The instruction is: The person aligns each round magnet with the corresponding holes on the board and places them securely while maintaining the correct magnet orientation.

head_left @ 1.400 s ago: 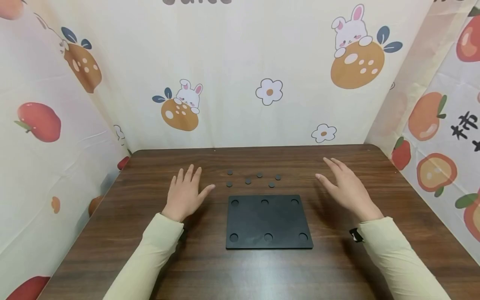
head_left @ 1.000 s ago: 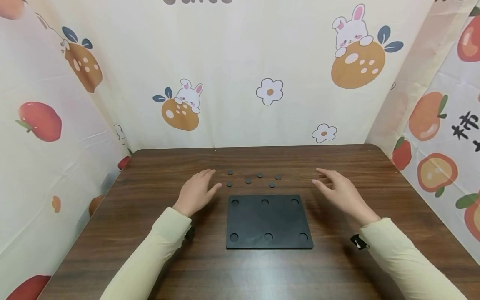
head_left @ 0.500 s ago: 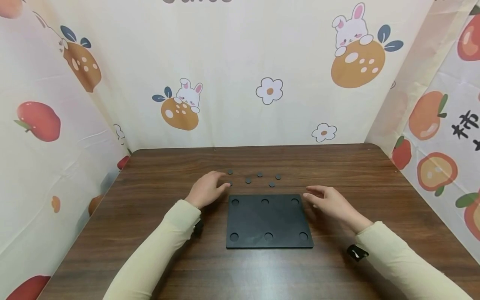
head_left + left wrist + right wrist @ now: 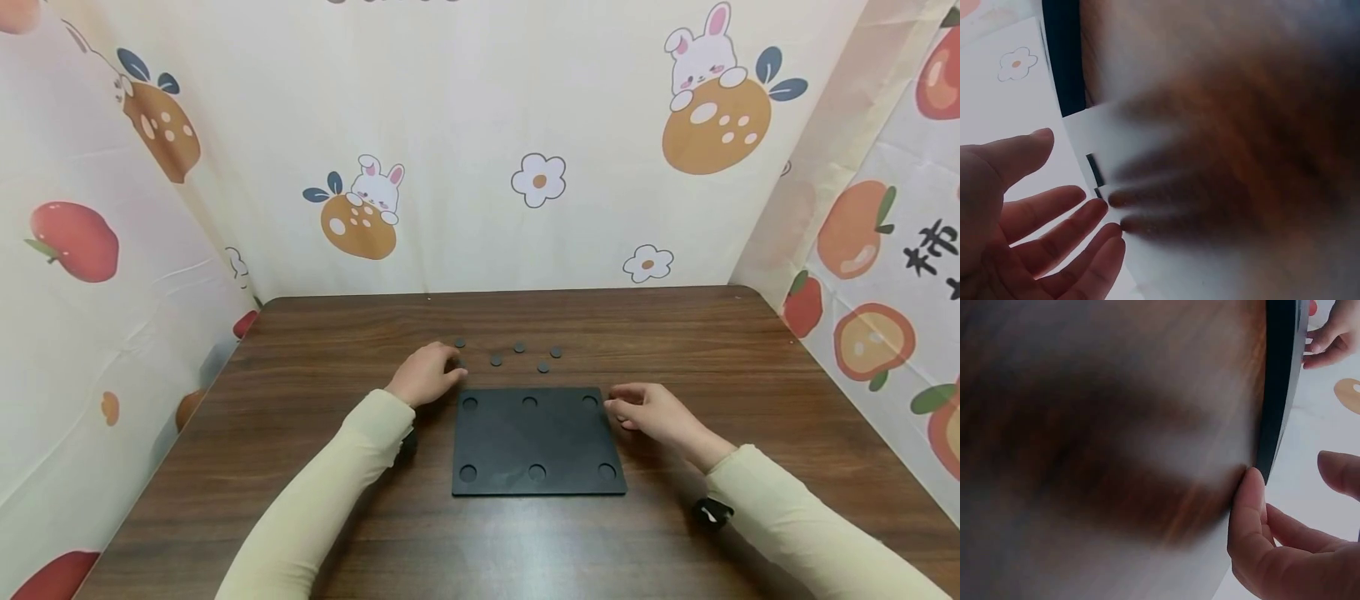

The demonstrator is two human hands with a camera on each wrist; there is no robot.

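Observation:
A flat black plate with several round recesses lies on the table; its dark edge shows in the left wrist view. Beyond it are several small black discs, among them one disc near the middle. My left hand is at the leftmost discs, thumb and fingers apart around the nearer one, which it mostly hides. In the left wrist view a disc appears ahead of the fingertips. My right hand is by the plate's far right corner, a fingertip right at its edge and the thumb held away.
Other discs, such as the right one and the far left one, lie on the brown wooden table. Printed curtains stand behind the table and along both sides. Each wrist carries a black strap device.
My left hand has moved right, from left of the discs to the nearest of them. My right hand has come down and left to the plate's corner. Plate and discs have stayed put.

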